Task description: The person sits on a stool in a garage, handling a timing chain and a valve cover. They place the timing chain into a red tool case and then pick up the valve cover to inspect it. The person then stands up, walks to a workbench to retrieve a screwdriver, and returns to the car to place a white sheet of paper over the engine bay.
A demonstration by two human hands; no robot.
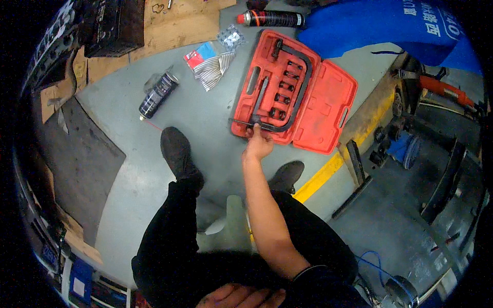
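Observation:
A red plastic tool case (318,123) lies open on the floor ahead, holding a black C-shaped clamp tool (307,82) and a row of several black fittings (285,84). My right hand (259,138) reaches to the case's near left corner, its fingers closed on the lower end of the clamp tool, where a thin crossbar shows. The clamp still sits in its moulded tray. Low at the bottom edge, my left hand (244,296) rests near my lap, fingers loosely bent and slightly apart; its palm is hidden.
Two spray cans (158,95) (269,19) and flat packets (209,64) lie around the case. Cardboard (169,36) with a black battery-like box (113,31) is at upper left, blue sheeting (359,28) at upper right. Metal parts and an orange tool (444,90) crowd the right beyond a yellow line.

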